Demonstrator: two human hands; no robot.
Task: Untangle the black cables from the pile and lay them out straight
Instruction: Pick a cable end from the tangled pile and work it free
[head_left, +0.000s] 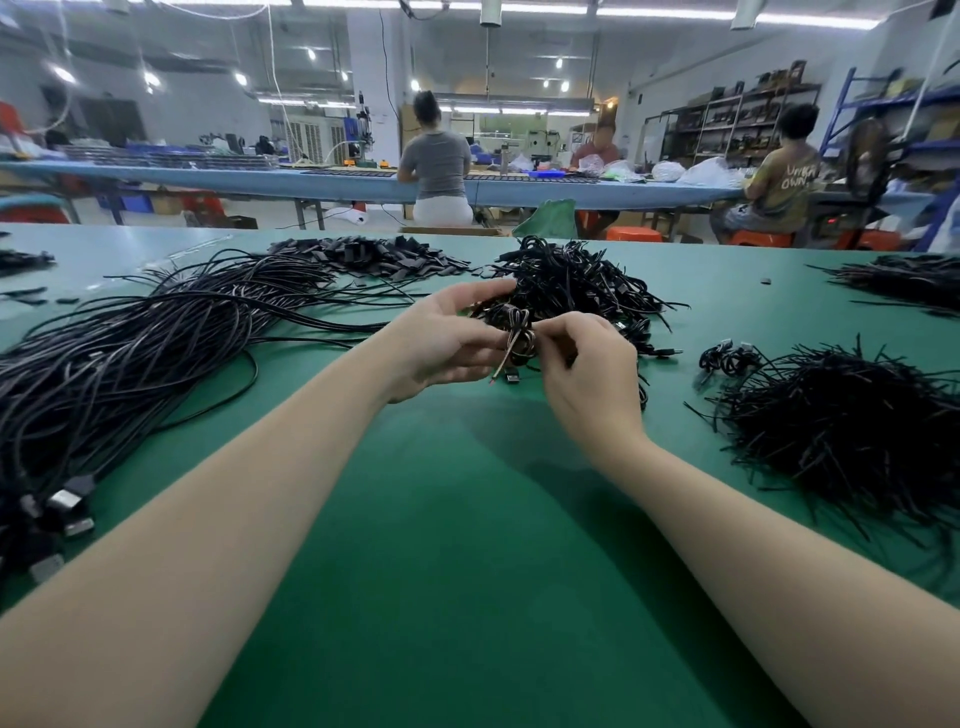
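Pinching the coiled cable (517, 338) with both hands (447, 340) (587, 374), we risk tightening its knot by pulling hard.

Both bare forearms reach forward and converge at the centre. The left hand (447, 343) is turned palm inward, fingers curled, thumb and fingertips pinching. The right hand (587, 374) sits just beside it, knuckles up, its fingers bent in a tight pinch, nearly touching the left.
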